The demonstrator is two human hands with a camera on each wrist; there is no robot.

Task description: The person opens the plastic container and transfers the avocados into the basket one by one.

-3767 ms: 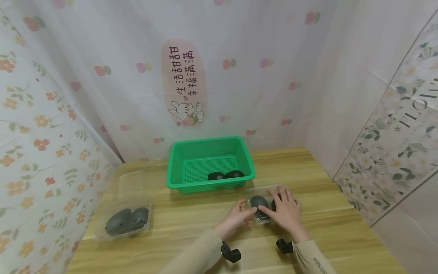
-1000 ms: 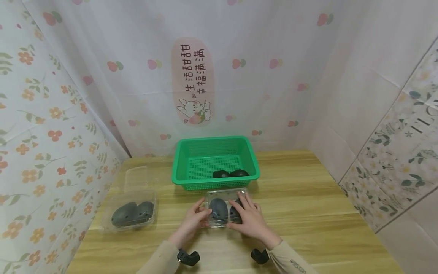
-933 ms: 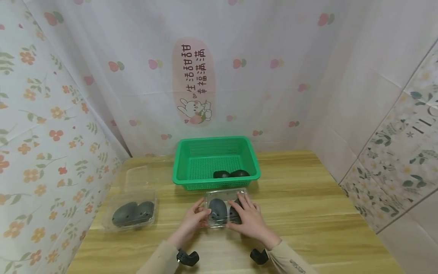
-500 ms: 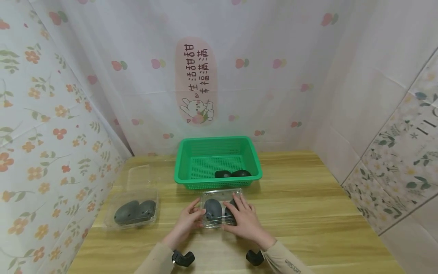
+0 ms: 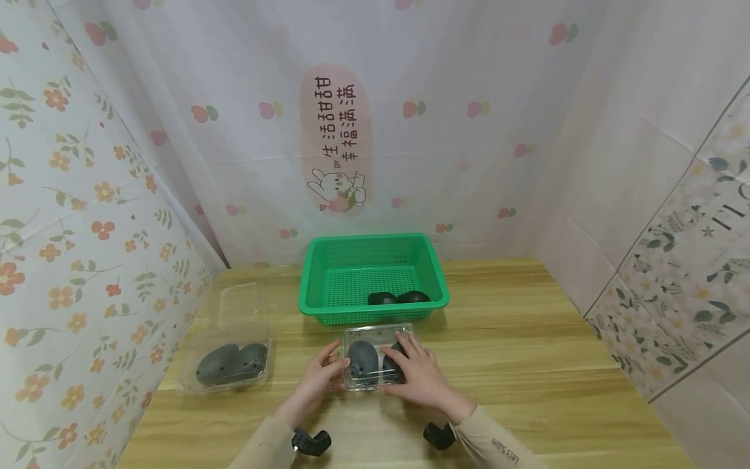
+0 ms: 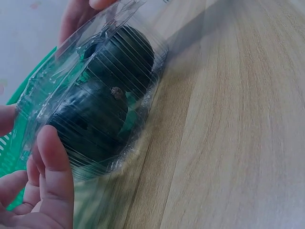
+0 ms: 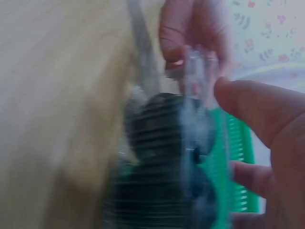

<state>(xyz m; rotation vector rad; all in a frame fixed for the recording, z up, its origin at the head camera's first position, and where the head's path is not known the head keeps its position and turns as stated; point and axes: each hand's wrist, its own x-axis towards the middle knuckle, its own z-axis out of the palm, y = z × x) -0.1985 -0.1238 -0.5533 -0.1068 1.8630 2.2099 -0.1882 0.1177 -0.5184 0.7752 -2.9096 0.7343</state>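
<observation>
A clear plastic clamshell box, its lid down, sits in front of the green basket with two dark avocados inside. At its left edge my left hand pinches the rim between thumb and fingers; the left wrist view shows fingertips against the rim. My right hand lies across the right half of the lid, fingers extended, thumb by the near edge, covering part of one avocado. The right wrist view is blurred, with the right thumb alongside the lid.
The green basket stands at the back with two dark avocados in it. On the left, another clear box has its lid raised and holds two avocados. Curtains border the wooden table.
Since the oldest frame, both hands have brought the clamshell box leftward from the table's right side to in front of the basket. Over the last half second almost nothing moves.
</observation>
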